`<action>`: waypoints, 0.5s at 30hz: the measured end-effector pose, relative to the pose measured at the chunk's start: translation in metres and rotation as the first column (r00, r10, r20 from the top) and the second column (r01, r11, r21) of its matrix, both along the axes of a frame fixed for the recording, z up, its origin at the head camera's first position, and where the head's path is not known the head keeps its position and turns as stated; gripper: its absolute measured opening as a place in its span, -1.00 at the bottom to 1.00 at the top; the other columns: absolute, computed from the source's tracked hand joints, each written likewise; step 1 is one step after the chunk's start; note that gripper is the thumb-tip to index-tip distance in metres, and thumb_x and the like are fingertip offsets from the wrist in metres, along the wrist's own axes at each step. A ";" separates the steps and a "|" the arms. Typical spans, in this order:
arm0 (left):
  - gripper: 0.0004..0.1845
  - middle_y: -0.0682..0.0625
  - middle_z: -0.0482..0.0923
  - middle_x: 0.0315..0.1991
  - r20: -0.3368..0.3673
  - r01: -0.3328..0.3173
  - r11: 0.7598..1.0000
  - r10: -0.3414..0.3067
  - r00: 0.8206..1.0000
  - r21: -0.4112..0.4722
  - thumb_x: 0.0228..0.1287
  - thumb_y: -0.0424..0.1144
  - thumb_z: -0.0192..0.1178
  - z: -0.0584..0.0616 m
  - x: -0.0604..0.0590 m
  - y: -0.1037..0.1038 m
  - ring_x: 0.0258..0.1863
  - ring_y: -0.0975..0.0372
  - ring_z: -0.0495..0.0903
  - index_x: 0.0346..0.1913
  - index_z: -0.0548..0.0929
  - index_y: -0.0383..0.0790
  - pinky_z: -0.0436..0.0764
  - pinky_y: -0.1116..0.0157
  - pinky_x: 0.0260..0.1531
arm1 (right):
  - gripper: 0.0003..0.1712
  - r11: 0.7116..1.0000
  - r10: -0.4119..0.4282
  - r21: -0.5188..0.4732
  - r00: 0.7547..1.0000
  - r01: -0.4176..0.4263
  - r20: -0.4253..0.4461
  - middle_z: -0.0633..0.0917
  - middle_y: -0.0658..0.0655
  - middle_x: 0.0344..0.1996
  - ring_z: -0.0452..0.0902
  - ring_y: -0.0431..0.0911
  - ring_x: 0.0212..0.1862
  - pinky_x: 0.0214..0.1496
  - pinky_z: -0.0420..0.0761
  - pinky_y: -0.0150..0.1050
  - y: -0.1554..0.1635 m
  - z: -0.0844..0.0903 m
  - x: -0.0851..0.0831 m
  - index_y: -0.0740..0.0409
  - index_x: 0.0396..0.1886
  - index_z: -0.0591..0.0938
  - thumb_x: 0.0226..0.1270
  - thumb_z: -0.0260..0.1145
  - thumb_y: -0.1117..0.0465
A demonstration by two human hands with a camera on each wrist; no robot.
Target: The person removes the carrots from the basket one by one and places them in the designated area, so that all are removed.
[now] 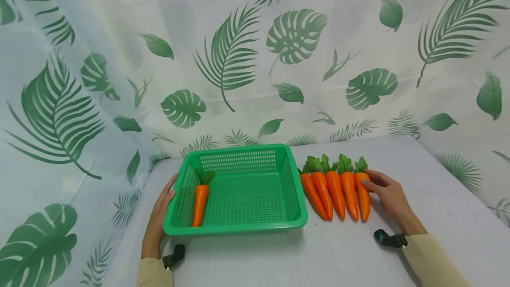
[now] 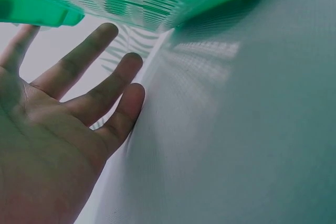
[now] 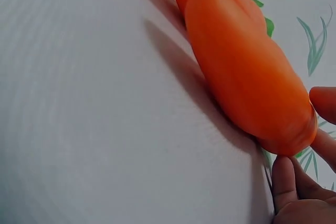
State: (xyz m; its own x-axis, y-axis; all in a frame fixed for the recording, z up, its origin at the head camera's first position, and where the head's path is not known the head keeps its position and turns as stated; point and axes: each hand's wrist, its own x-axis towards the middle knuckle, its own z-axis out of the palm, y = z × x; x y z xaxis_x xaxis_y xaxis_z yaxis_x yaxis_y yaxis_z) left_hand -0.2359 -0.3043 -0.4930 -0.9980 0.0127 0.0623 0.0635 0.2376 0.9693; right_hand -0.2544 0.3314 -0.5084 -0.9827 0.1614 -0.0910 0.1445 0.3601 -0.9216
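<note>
A green plastic basket (image 1: 247,229) with slotted walls sits left of the middle. Inside, along its left wall, lies one orange carrot (image 1: 200,203) with green leaves. My left hand (image 1: 159,209) rests against the basket's left side; the left wrist view shows its fingers (image 2: 100,98) spread and fairly straight beside the slotted wall. Several carrots (image 1: 334,194) lie in a row to the right of the basket, leafy tops pointing away. At the rightmost carrot (image 1: 363,198), my right hand (image 1: 392,196) pinches the upper end between thumb and fingers. In the right wrist view this carrot (image 3: 241,66) fills the middle.
A white cloth covers the table (image 1: 318,256). Behind and at both sides hangs a white curtain (image 1: 247,65) printed with green leaves. The leftmost carrot of the row lies close against the basket's right wall.
</note>
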 end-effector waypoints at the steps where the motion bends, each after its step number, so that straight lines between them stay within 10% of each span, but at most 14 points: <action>1: -0.38 0.04 -0.02 0.73 0.002 0.003 1.000 -0.003 1.000 -0.001 0.80 0.14 -0.25 0.000 0.001 0.000 0.54 0.02 0.13 0.77 0.07 0.19 0.23 -0.08 0.37 | -0.19 1.000 -0.010 -0.010 1.000 0.010 0.001 0.23 0.51 0.58 0.13 0.40 0.54 0.50 0.20 0.37 0.000 0.000 0.000 0.37 0.68 0.21 0.73 0.17 -0.05; 8: -0.37 0.03 -0.07 0.74 0.027 0.014 1.000 -0.014 1.000 0.004 0.80 0.15 -0.28 -0.001 0.002 -0.002 0.54 0.03 0.10 0.78 0.02 0.18 0.24 -0.03 0.37 | -0.21 0.994 -0.075 -0.074 0.997 0.075 0.006 0.28 0.44 0.58 0.37 0.19 0.40 0.51 0.28 0.26 -0.002 0.000 0.004 0.28 0.70 0.22 0.73 0.15 -0.06; 15: -0.36 0.05 -0.08 0.74 0.050 0.025 1.000 -0.024 0.998 -0.008 0.79 0.19 -0.29 0.004 0.002 -0.002 0.53 0.11 0.09 0.77 0.01 0.24 0.31 0.33 0.23 | -0.23 0.986 -0.111 -0.129 0.994 0.108 -0.016 0.31 0.39 0.58 0.46 -0.27 0.09 0.10 0.54 -0.50 0.001 0.002 0.009 0.27 0.69 0.25 0.73 0.15 -0.05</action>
State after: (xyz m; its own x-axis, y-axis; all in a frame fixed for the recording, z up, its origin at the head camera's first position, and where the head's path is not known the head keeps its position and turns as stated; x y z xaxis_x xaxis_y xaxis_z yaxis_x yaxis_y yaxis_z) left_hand -0.2341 -0.3062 -0.4890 -0.9992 0.0373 0.0122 0.0210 0.2453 0.9692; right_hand -0.2452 0.3323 -0.5065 -0.9617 0.2569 -0.0950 0.1545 0.2222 -0.9627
